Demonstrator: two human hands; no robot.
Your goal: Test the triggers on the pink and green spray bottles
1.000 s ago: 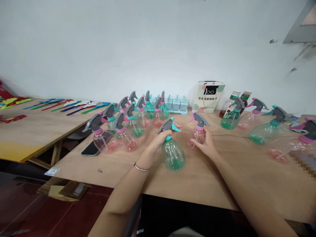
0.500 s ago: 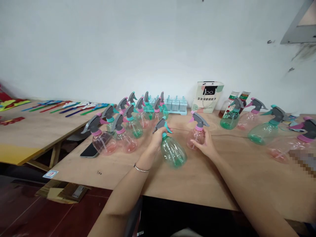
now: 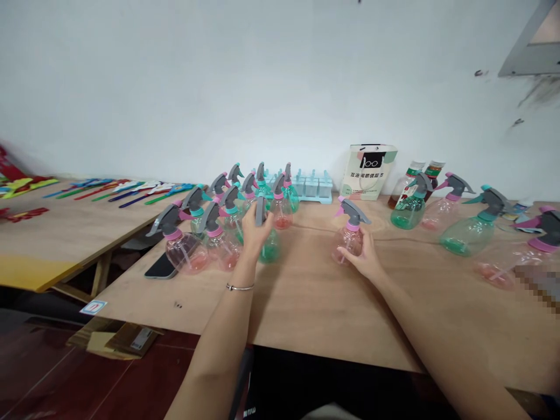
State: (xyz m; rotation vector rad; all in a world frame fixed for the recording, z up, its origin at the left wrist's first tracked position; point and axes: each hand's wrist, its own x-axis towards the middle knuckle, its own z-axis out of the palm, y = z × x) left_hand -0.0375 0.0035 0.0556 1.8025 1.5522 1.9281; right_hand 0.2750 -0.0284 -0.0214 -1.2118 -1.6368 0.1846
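1. The left grip (image 3: 257,228) is grasping a green spray bottle (image 3: 270,249) around its neck, below the grey trigger head; this bottle is sitting just right of a cluster of pink and green sprayers (image 3: 191,259).
2. The right grip (image 3: 362,255) is clasping a pink spray bottle (image 3: 349,240) by its body; that one is standing upright on the wooden surface (image 3: 306,315), apart from the green one.
3. A smartphone (image 3: 160,268) is lying at the cluster's left edge.
4. Behind, a popsicle mold (image 3: 311,189) and a paper bag (image 3: 365,181) are standing near the wall.
5. Four more sprayers (image 3: 466,238) are occupying the right side.
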